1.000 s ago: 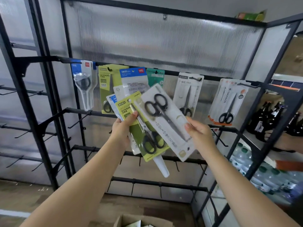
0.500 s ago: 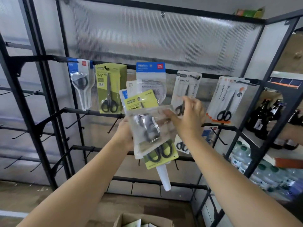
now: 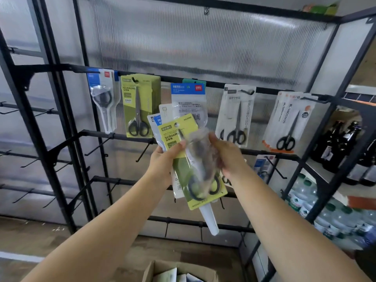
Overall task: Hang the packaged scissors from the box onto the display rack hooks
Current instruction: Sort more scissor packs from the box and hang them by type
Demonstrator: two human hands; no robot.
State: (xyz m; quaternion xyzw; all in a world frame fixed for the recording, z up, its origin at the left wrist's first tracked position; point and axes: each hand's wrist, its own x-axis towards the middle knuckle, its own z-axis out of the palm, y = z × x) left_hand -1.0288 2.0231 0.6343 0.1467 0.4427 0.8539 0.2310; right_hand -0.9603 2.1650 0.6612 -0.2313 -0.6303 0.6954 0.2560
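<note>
Already the rack (image 3: 61, 127) carried a good share of the stock: along its top bar hung a blue-headed pack (image 3: 102, 98), a thick batch of green packs (image 3: 139, 104), a teal-topped pack mostly hidden behind the held ones, a white pack (image 3: 236, 115) and a stack of white and orange packs (image 3: 289, 121). One more blue pack (image 3: 262, 165) showed on the second bar at the right. Many hooks (image 3: 97, 146) on the lower bars and at the far left had nothing on them, so by my reckoning the job was somewhere in the middle, not near its end.

At the bottom edge the box (image 3: 179, 271) stood open on the floor with more packs inside, which meant further trips were left.

Between the two sat the fan of packs (image 3: 183, 123) held up in front of the rack, none of them yet on a hook. The left hand (image 3: 162, 161) gripped this bundle, thumb pressed over the front yellow-green pack (image 3: 195, 180) and the other fingers behind. The right hand (image 3: 225, 157) had its fingers curled round a clear pack (image 3: 200, 151) lying over the front of the bundle; motion blur hid just how it pinched. I judged that this clear pack was being sorted out for hanging and that several held packs remained to place.
</note>
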